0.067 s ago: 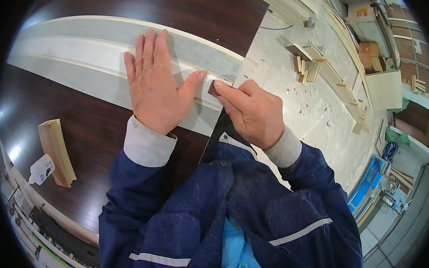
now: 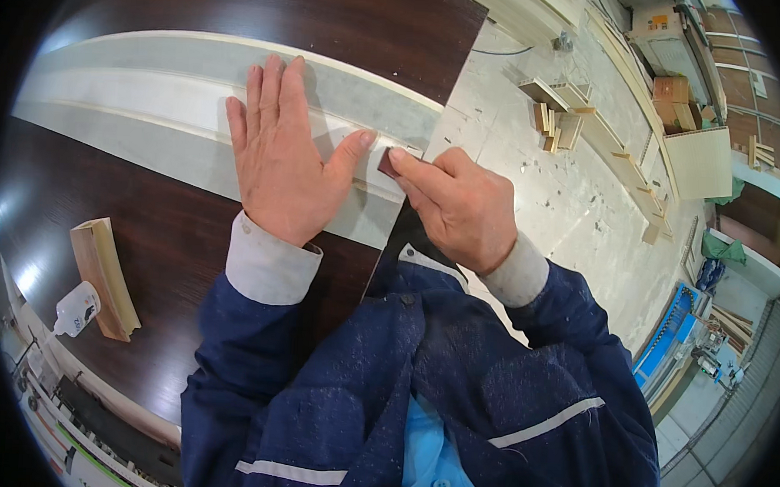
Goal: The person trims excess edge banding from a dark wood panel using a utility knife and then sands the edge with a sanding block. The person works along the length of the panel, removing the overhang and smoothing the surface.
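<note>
Left hand (image 2: 284, 174) lies, fingers spread, on a panel (image 2: 170, 90); at its right end, right hand (image 2: 470, 208) pinches a brown block (image 2: 386, 163).

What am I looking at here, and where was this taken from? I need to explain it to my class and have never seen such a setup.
There is no machine doing the work: these are a person's bare hands. A wide camera worn on the head looks down, so straight edges bend near the rim. The left hand lies flat, fingers spread, on a long grey-and-white board. The right hand holds a small brown piece near the board's end. The board lies on a dark brown table, which also carries a wooden block and a white bottle.
</note>
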The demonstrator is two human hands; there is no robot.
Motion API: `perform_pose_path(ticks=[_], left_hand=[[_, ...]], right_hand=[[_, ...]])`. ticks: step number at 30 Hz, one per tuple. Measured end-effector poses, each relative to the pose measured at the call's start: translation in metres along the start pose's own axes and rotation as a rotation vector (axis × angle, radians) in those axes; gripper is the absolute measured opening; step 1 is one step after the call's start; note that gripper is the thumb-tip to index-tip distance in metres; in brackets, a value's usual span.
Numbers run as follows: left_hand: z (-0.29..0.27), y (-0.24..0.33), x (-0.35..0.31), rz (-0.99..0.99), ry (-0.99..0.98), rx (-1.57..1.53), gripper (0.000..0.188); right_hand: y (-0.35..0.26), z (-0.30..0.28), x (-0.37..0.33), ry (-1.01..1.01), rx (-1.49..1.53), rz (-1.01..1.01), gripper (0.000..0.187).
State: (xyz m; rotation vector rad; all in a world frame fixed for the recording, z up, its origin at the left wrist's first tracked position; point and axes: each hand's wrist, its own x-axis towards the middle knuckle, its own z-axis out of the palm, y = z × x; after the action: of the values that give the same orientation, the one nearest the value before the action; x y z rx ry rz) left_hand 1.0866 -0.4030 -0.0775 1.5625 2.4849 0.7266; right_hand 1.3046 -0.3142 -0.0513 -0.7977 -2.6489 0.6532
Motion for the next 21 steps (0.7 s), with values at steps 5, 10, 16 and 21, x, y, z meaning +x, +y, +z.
perform_pose_path(ticks=[5, 10, 16, 21], left_hand=[[0.001, 0.0, 0.002, 0.001, 0.004, 0.008, 0.099], [0.003, -0.001, 0.007, -0.005, 0.011, -0.009, 0.1], [0.003, -0.001, 0.006, 0.009, -0.001, 0.023, 0.099], [0.006, -0.004, 0.006, 0.006, 0.001, 0.027, 0.093]], right_hand=[[0.002, 0.001, 0.007, 0.033, 0.04, -0.029, 0.032], [0.009, 0.003, 0.012, 0.021, 0.044, -0.043, 0.032], [0.011, 0.005, 0.005, -0.027, 0.046, 0.017, 0.039], [0.014, 0.007, -0.001, 0.015, 0.086, -0.068, 0.036]])
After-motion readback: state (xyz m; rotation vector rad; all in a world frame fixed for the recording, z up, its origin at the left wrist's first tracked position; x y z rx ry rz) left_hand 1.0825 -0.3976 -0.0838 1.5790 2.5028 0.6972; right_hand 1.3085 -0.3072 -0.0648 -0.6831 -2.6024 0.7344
